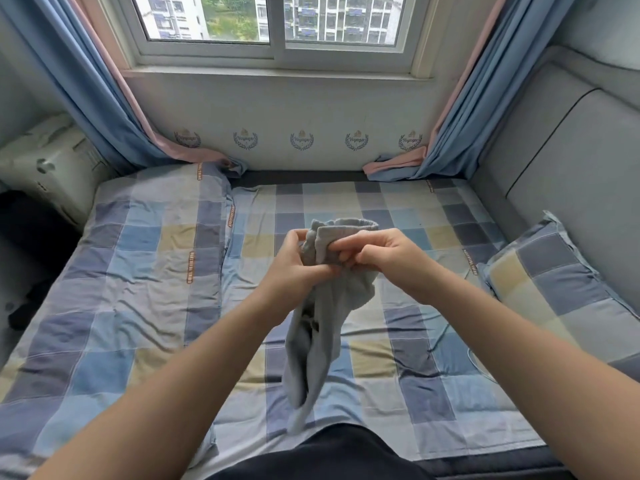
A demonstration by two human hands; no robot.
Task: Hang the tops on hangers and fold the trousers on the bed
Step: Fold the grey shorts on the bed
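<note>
nearest the viewer, the person's dark clothing (329, 455) fills the lower edge. just beyond it, the leg ends of the grey trousers (318, 334) hang below the fingers and toward the person, over the checked sheet of the bed (433, 375); whether the lowest fold touches the sheet cannot be told. the garment's long axis runs steeply from those leg ends up to the hands and on to the elastic waistband (349, 225), which stands just above and beyond the fingertips. the left hand (298, 271) and the right hand (391, 258) meet at the middle of the cloth, nearly touching each other. each has its fingers curled narrow, pinching the bunched fabric just under the waistband. neither hand is the nearer. both hold at almost one point, so the cloth hangs as a twisted bundle, not a flat panel. judged from this, the fold of the trousers is only at its start. the coming move seems to call for the two grips to part sideways along the waistband, so that the legs fall side by side below the fingers. right of the right hand lies a checked pillow (554, 289); left of the left hand, a checked quilt (156, 258). far beyond the fingers stand the curtains (104, 98) and the window (277, 26).
</note>
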